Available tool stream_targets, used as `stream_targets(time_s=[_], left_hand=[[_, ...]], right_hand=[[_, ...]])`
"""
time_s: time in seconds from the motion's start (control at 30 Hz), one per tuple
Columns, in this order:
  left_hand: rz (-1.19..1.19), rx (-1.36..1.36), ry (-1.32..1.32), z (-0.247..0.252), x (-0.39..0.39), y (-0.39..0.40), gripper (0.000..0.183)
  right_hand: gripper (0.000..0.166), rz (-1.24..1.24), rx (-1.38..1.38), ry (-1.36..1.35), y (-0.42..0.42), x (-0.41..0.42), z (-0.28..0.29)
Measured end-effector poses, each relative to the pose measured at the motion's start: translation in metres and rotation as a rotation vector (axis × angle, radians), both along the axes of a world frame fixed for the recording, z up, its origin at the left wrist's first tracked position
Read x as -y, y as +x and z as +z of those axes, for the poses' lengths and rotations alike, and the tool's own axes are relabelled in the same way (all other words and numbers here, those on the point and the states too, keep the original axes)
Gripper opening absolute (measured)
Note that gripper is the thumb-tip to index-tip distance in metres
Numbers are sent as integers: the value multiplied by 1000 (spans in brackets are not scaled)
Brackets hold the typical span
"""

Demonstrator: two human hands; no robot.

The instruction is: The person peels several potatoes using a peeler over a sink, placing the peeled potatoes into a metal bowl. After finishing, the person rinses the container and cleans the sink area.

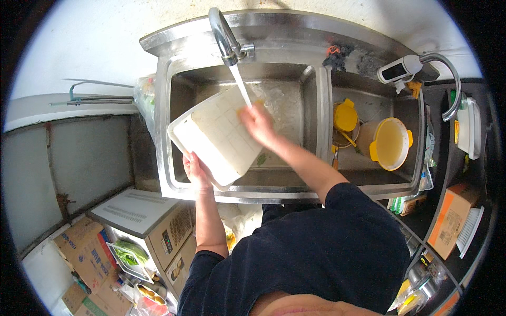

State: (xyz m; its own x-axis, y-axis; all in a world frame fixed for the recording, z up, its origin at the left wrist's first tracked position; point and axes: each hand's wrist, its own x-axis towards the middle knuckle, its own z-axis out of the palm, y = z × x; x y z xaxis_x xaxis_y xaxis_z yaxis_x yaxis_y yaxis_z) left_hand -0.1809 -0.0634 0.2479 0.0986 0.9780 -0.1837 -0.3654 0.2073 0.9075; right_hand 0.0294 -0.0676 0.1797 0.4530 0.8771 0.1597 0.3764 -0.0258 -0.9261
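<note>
A white rectangular plastic container (221, 138) is tilted over the left basin (284, 118) of a stainless steel sink. My left hand (195, 172) grips its near-left rim. Against the container's far side presses my right hand (259, 122), blurred, with the edges of a yellowish pad (240, 112) showing at its fingers. Its palm side is hidden. From the curved chrome faucet (223, 35) a water stream (240, 85) runs down onto the container beside my right hand. A small green leaf scrap (261, 159) lies on the basin floor.
The right basin (367, 177) holds a white pot with yellow handles (391, 144) containing cloudy liquid, plus a yellow-lidded vessel (345, 117). A second spout (454, 79) with a white body rises at right. Left of me stands a boxy appliance (132, 209); cardboard boxes (85, 252) lie below.
</note>
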Motion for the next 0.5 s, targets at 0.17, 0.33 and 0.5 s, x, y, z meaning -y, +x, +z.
stream_targets(time_s=[0.17,0.33,0.5], left_hand=[[-25,77,-19,-14,-9,2,35],[-96,256,-72,13,-5,6,49],[-60,231,-16,21,0,-5,53]], right_hand=[[14,156,124,323,-19,5,50],[20,-143,226,-118,57,-39,-30],[28,64,-86,-315,93,-91,-37]])
